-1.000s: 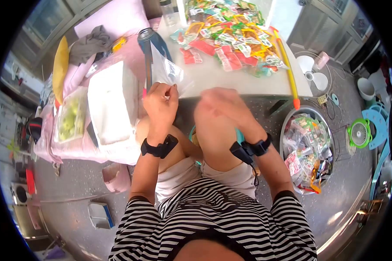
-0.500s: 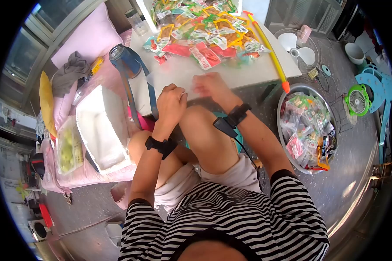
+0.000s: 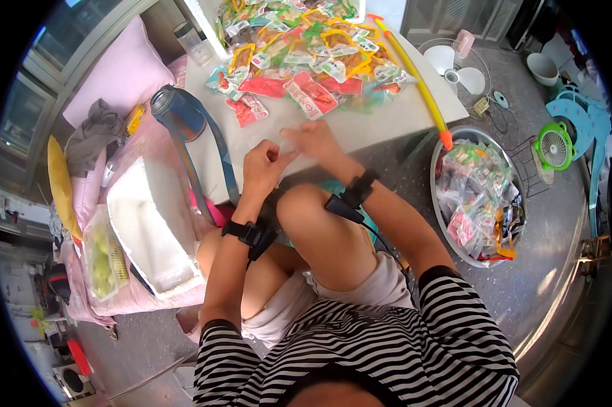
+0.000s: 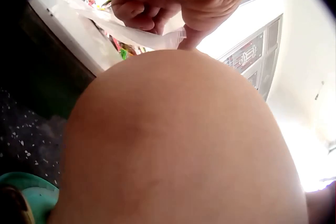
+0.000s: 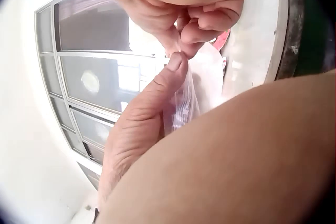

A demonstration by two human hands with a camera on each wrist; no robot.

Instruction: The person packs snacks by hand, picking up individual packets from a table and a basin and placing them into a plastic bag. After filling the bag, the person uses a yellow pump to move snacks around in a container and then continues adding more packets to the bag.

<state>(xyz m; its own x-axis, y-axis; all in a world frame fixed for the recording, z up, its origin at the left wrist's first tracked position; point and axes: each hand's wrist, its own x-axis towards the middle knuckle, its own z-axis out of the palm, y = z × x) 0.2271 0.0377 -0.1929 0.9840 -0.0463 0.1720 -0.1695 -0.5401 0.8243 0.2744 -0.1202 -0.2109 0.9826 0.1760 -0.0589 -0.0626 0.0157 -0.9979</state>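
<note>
Fingers (image 5: 209, 22) around clear bag edge (image 4: 169, 40), left hand (image 3: 263, 166) beside right hand (image 3: 317, 142).

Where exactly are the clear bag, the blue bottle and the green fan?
Clear bag (image 5: 182, 107): right wrist view, on its creased film.
Blue bottle (image 3: 188, 121): head view, on its side.
Green fan (image 3: 555, 147): head view, middle of its round front.

- Shirt (image 3: 360, 342): black and white stripes all over.
- Left sleeve (image 3: 226, 356) and right sleeve (image 3: 467, 317): short, striped like the body, ending above the elbows.
- Collar (image 3: 338, 373): plain black, rounded.
- Shorts (image 3: 363, 281): pale, somewhat wrinkled, the legs ending above the knees.
- Left strap (image 3: 241, 231) and right strap (image 3: 365, 186): black, round the wrists.
- Left unit (image 3: 263, 243) and right unit (image 3: 343, 208): small, black, one on each strap.
- Cable (image 3: 382, 237): thin, dark, at the right unit.
</note>
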